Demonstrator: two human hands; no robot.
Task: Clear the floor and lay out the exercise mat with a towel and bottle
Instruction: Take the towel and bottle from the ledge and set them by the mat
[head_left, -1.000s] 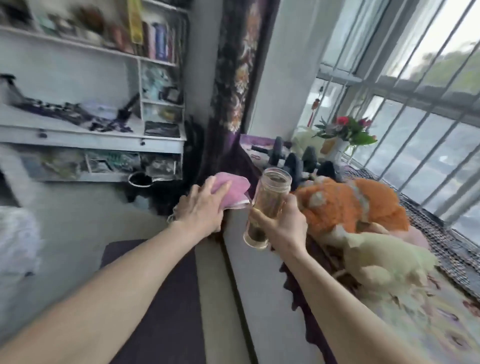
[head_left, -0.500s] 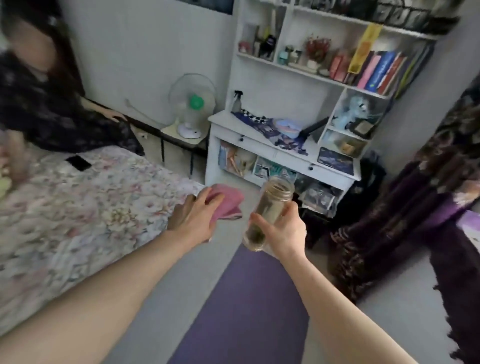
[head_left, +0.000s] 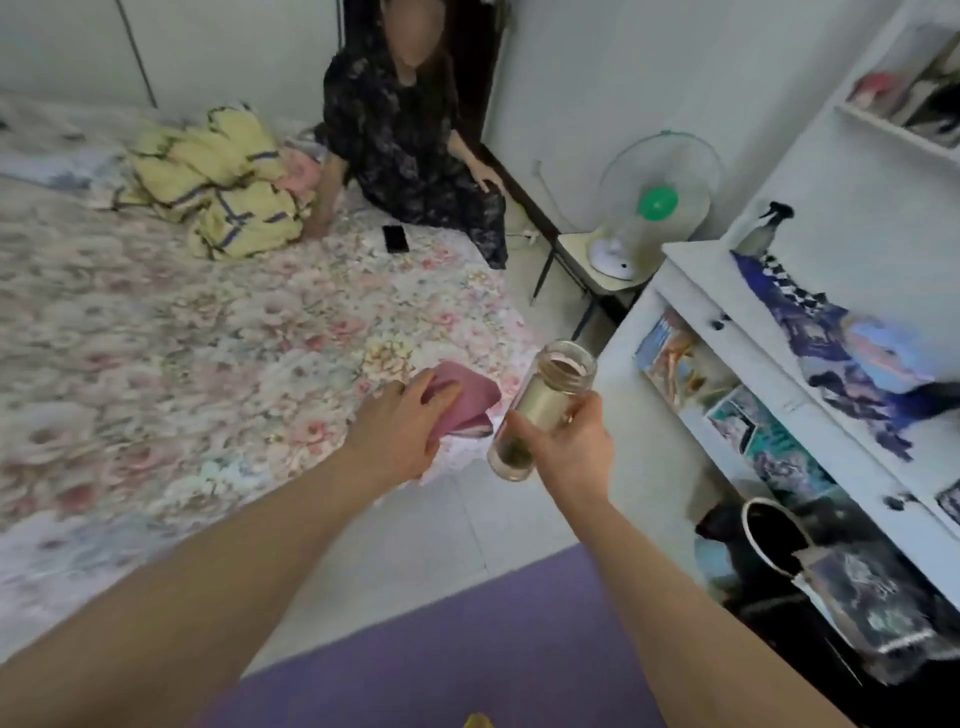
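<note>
A pink towel (head_left: 465, 404) is gripped in the left hand (head_left: 402, 428), whose fingers are closed over its folded edge, and it is held in the air above the corner of the bed (head_left: 171, 332). Just beside it, a clear bottle (head_left: 543, 408) is clasped around its lower half by the right hand (head_left: 569, 449); the bottle is tilted, its open mouth leaning up and to the right, and something dark green is seen at its bottom. Neither thing is touching the floor (head_left: 431, 540). A purple exercise mat (head_left: 467, 649) is spread flat on the pale floor below both forearms, near the lower edge of the view. The bed, covered with a floral sheet, is found to the left, with a yellow bundle of bedding (head_left: 218, 182) and a dark phone (head_left: 396, 239) lying on it. A person in a dark patterned dress (head_left: 410, 150) is seated at the far edge of the bed. A white fan (head_left: 652, 205) with a green hub is set on a small stool near the wall, and a white shelf unit (head_left: 810, 332) is placed along the right side.
</note>
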